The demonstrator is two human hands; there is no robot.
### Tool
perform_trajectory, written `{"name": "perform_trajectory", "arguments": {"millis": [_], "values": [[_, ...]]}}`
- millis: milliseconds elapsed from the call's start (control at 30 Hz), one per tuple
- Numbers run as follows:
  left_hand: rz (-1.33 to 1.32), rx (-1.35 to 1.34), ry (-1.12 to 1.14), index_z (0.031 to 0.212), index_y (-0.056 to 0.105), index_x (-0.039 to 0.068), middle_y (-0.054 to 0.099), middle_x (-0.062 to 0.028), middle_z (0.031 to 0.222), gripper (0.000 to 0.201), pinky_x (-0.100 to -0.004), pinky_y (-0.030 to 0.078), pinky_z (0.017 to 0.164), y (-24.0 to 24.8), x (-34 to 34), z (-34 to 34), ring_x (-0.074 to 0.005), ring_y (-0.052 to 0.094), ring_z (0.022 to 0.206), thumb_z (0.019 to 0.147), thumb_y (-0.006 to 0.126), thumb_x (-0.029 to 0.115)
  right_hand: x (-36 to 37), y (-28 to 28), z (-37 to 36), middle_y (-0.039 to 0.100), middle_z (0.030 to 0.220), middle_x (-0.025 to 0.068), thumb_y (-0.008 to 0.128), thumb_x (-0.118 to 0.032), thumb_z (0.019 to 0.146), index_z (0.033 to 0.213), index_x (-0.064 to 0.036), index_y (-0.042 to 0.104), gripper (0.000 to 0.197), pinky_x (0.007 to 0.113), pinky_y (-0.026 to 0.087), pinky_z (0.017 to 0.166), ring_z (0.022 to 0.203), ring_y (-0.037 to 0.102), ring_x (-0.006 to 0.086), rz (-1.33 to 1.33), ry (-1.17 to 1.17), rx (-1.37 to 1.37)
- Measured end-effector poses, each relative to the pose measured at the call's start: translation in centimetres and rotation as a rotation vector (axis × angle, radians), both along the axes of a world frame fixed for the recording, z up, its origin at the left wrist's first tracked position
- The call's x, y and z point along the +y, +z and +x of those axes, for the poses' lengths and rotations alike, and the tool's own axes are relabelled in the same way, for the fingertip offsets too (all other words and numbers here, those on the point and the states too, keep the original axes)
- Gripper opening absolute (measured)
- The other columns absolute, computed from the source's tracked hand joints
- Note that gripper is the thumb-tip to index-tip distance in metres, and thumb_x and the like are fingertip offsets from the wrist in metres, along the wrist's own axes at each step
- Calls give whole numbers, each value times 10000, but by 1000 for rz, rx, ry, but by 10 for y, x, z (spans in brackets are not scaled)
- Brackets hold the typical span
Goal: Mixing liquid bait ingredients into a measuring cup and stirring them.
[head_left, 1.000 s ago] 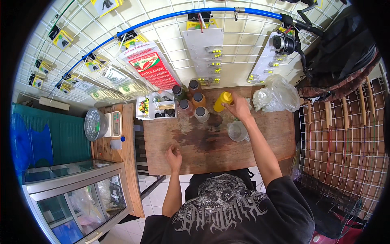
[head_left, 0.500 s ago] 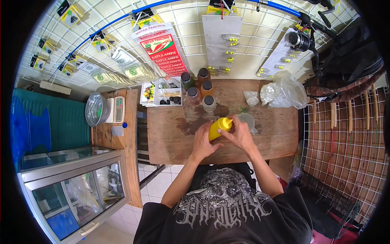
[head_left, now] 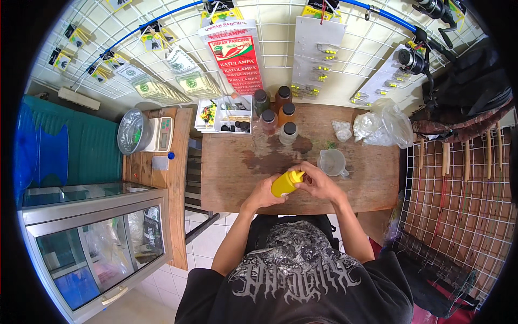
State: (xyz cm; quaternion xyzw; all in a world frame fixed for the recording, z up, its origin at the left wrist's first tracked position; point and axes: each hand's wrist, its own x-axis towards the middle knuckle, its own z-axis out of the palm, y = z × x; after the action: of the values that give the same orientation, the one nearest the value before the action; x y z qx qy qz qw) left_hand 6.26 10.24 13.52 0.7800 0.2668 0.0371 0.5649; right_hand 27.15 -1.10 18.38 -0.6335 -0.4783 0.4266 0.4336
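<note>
Two hands meet on one yellow squeeze bottle [head_left: 284, 185]: the left hand [head_left: 263, 194] is curled around its body, and the right hand [head_left: 320, 184] is nearly closed, its thumb and fingers pinching at the nozzle. The bottle is tilted, nozzle up and to the right, over the near part of one wooden table [head_left: 372, 181]. Just beyond the right hand stands one clear cup [head_left: 331, 162] with a handle, with a few green bits [head_left: 330, 144] by its far side. Farther back, five dark-capped bottles [head_left: 288, 133] stand in a close cluster: one green, one reddish, two orange-brown, one clear. To their left sits one white divided tray [head_left: 222, 132] of small items; to their right lie two clear bags with whitish contents, one small bag [head_left: 341, 131] and one large bag [head_left: 383, 127]. On a separate wooden surface at the left are one scale [head_left: 159, 135], one shiny bowl [head_left: 135, 131] and one blue cap [head_left: 171, 155]. Above, one blue rod [head_left: 386, 17] crosses the white wire grid [head_left: 270, 40], and two reels [head_left: 411, 60] show at the upper right
</note>
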Motion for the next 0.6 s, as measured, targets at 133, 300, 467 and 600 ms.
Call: {"name": "perform_trajectory", "arguments": {"millis": [133, 300, 467, 600], "values": [[49, -50, 29, 1236, 604, 63, 706, -214, 1072, 617, -460, 538, 856, -5, 1, -4, -416, 671, 1010, 691, 835, 235, 2, 20, 0, 657, 1130, 168, 801, -156, 846, 1298, 2, 571, 531, 363, 541, 730, 906, 688, 268, 77, 119, -216], [166, 61, -1, 1260, 598, 68, 702, -199, 1119, 638, -459, 535, 882, 2, 12, 0, -401, 664, 1055, 686, 836, 216, 5, 17, -7, 695, 1067, 187, 826, -240, 811, 1345, -16, 563, 637, 410, 556, 759, 893, 705, 324, -427, 151, -462], [202, 2, 14, 1227, 612, 81, 702, -168, 1145, 612, -456, 534, 887, 2, 20, -15, -387, 659, 1062, 663, 838, 154, 0, 21, -12, 723, 957, 216, 756, -315, 899, 1228, 4, 628, 476, 437, 560, 728, 836, 706, 386, -43, 62, -292], [283, 46, -103, 1232, 622, 92, 704, -142, 1129, 616, -438, 532, 900, 0, 16, -10, -361, 665, 1054, 653, 830, 125, 6, 11, -19, 726, 856, 199, 747, -318, 896, 1153, -17, 629, 412, 493, 559, 755, 849, 703, 414, -185, 77, -464]]}}
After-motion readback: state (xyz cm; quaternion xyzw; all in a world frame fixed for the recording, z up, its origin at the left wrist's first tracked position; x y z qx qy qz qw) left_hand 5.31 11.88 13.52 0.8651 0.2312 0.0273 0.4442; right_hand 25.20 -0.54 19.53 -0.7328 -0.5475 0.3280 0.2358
